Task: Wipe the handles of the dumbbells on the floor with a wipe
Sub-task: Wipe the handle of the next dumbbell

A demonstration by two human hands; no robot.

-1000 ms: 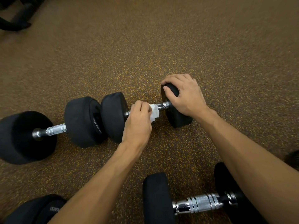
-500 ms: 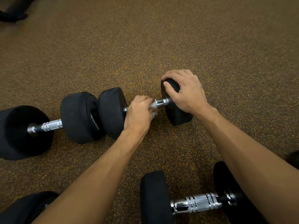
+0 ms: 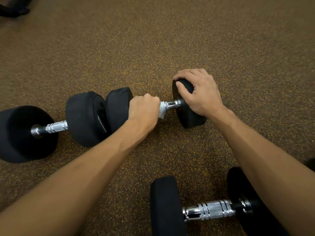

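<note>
A black dumbbell with a chrome handle (image 3: 172,104) lies across the middle of the floor. My left hand (image 3: 143,111) is closed around that handle with a white wipe (image 3: 162,110) sticking out at its right side. My right hand (image 3: 199,92) grips the top of the dumbbell's right head (image 3: 189,116). Its left head (image 3: 117,106) is partly hidden behind my left hand. A second dumbbell (image 3: 52,127) lies at the left, head to head with the first. A third dumbbell (image 3: 211,210) lies near me at the bottom right.
The floor (image 3: 170,40) is brown rubber with yellow flecks and stretches bare beyond the dumbbells. A dark piece of equipment (image 3: 13,9) sits in the far top left corner. Another black shape (image 3: 311,163) shows at the right edge behind my right forearm.
My left hand with the wipe has slid left along the handle, away from the right head, baring more chrome. My right hand stays on the right head.
</note>
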